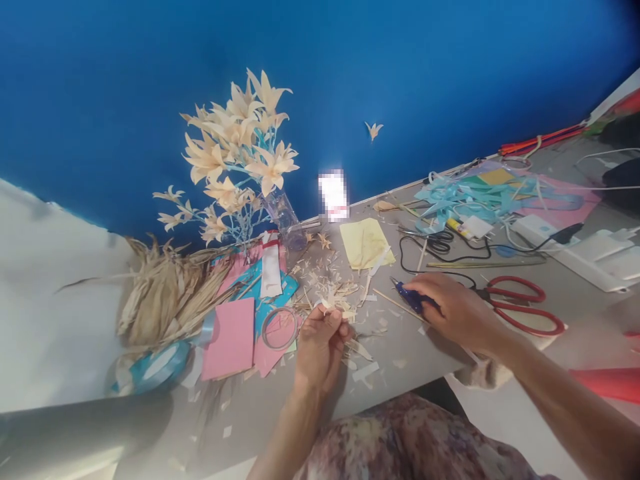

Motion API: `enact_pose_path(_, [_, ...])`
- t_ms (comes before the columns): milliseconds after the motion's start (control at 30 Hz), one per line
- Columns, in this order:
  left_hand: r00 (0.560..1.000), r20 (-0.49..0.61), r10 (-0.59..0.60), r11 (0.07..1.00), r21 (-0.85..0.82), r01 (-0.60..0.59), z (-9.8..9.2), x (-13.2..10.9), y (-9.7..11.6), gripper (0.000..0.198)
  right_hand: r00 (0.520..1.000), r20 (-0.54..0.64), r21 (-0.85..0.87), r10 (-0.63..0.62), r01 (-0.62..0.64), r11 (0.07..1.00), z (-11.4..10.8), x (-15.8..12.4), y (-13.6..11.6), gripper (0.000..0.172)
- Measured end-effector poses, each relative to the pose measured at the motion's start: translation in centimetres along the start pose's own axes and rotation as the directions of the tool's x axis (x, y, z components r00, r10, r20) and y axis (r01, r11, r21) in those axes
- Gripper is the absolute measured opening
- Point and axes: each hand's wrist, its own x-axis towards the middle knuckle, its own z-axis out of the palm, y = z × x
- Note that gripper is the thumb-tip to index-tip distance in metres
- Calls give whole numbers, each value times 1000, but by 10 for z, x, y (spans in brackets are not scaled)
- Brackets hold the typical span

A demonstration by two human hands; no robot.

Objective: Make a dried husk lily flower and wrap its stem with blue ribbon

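In the head view, the left hand (320,343) was near the middle of the near edge of the tabletop (425,360). Its thumb and fingers were closed together, and they pinched a small pale strip piece (327,305); its exact shape was too small to tell. To the right, the right hand (447,307) was curled around a dark blue tool (410,297), whose pointed tip was directed to the far edge. Between the hands and the far edge there lay many pale scraps (325,279), and just beside them a yellow sheet (367,241). Red-handled scissors (527,313) lay toward the right edge, near the right wrist. On the left side were a pink card (229,339), a tape roll (265,330) and a bundle of dry husks (155,293). At the far edge, left of the middle, stood the cream-coloured flowers (237,143) on light blue stems.
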Motion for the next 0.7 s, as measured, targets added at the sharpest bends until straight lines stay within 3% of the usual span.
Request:
enact_pose_path(100, [1000,-5,-11,1000,3,11,1,6,0,30,984,122,-279,-133,162,946,-8,-11,33,45])
enact_pose_path(200, [1000,-11,2,999,37,-1,4,11,-2,30,981,157,-446,-115,174,878,-7,-15,39,43])
enact_pose_path(400, [998,1,55,991,121,-55,11,19,-4,30,988,136,-516,-74,134,846,-7,-7,37,33])
enact_pose_path(500, [997,-19,74,988,139,-71,12,23,-3,32,978,115,-388,-172,204,899,-12,-7,42,35])
enact_pose_path(600, [995,-25,101,982,164,-95,16,25,-3,33,960,47,-98,-275,278,956,-19,-10,41,49])
enact_pose_path(700, [990,-7,141,975,177,-137,24,25,-4,31,951,-19,150,-307,306,940,-25,-11,33,50])
